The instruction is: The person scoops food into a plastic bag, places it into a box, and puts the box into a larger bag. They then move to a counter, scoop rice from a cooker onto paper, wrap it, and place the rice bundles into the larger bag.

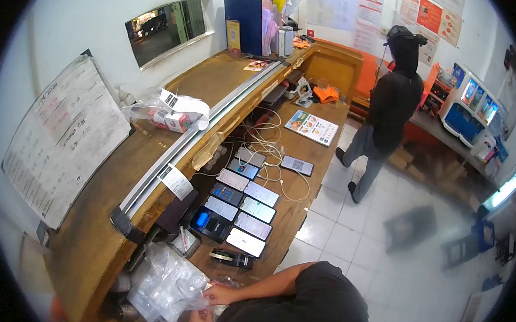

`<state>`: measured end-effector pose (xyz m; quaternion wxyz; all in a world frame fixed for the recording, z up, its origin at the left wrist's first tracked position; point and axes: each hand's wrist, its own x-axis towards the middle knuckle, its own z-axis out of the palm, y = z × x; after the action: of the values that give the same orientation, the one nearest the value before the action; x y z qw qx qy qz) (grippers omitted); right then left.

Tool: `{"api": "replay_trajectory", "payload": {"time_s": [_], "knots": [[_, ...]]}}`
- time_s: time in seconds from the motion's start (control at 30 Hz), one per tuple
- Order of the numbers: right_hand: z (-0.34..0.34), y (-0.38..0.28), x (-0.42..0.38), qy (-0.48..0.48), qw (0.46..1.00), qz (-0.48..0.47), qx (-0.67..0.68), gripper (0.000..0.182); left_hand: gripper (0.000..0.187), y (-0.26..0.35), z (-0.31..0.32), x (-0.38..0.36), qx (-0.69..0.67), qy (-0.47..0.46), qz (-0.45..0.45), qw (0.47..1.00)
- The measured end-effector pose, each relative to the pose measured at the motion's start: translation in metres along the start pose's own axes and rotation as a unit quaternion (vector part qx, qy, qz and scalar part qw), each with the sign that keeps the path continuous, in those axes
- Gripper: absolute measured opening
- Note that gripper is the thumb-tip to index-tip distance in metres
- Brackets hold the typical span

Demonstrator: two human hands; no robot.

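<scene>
At the bottom of the head view, my right hand (220,295) reaches in from a black sleeve, its fingers closed on the edge of clear plastic packaging (167,284). Just below it, my left hand (202,320) also has its fingers closed at the plastic; the frame edge cuts off its arm. The crumpled, see-through plastic lies over the left end of the wooden desk; what is inside cannot be made out. Near my right hand is a black tape dispenser (231,258). Beyond it lie several smartphones (253,222) in rows and a dark device with a blue-lit part (211,221).
White cables (265,141) tangle behind the phones. A raised wooden counter (91,234) with a metal rail runs along the left, carrying a plastic-wrapped bundle (172,118) and a whiteboard (60,145). Another person (392,98) stands on the tiled floor; stools (412,227) are at right.
</scene>
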<state>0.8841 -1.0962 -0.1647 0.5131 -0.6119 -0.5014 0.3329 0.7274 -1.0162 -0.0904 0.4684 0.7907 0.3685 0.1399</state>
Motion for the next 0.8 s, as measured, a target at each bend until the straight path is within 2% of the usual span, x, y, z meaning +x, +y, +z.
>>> {"api": "replay_trajectory", "payload": {"time_s": [0.13, 0.17, 0.23, 0.37, 0.43, 0.47, 0.53, 0.57, 0.63, 0.8], "knots": [[0.000, 0.004, 0.004, 0.029, 0.998, -0.032, -0.038, 0.020, 0.021, 0.019, -0.007, -0.009, 0.125, -0.039, 0.170, 0.977], [-0.002, 0.002, 0.006, 0.028, 0.998, -0.033, -0.039, 0.020, 0.021, 0.022, -0.009, -0.009, 0.162, -0.052, 0.217, 0.961], [-0.001, 0.003, 0.011, -0.056, 0.997, 0.051, -0.025, 0.026, 0.019, 0.031, -0.010, -0.007, 0.231, -0.075, 0.309, 0.919], [0.005, 0.013, 0.024, -0.049, 0.996, 0.052, -0.059, 0.023, 0.016, 0.042, -0.010, 0.001, 0.318, -0.094, 0.430, 0.840], [-0.002, 0.019, 0.031, -0.092, 0.986, -0.035, -0.132, 0.026, 0.016, 0.037, -0.005, 0.003, 0.287, -0.079, 0.405, 0.864], [-0.004, 0.022, 0.034, -0.091, 0.986, -0.035, -0.134, 0.026, 0.015, 0.034, -0.003, 0.003, 0.263, -0.067, 0.384, 0.883], [-0.005, 0.028, 0.039, -0.096, 0.983, 0.157, -0.024, 0.021, 0.015, 0.026, 0.002, 0.004, 0.217, -0.049, 0.343, 0.913], [-0.011, 0.014, 0.034, -0.096, 0.983, 0.157, -0.025, 0.021, 0.014, 0.022, 0.004, 0.005, 0.194, -0.039, 0.323, 0.925], [-0.019, -0.009, 0.016, -0.024, 0.990, 0.138, -0.018, 0.018, 0.014, 0.016, 0.007, 0.008, 0.159, -0.023, 0.293, 0.942], [-0.027, -0.019, 0.011, 0.053, 0.994, 0.063, -0.069, 0.025, 0.012, 0.004, 0.010, 0.011, 0.103, 0.008, 0.255, 0.961]]}}
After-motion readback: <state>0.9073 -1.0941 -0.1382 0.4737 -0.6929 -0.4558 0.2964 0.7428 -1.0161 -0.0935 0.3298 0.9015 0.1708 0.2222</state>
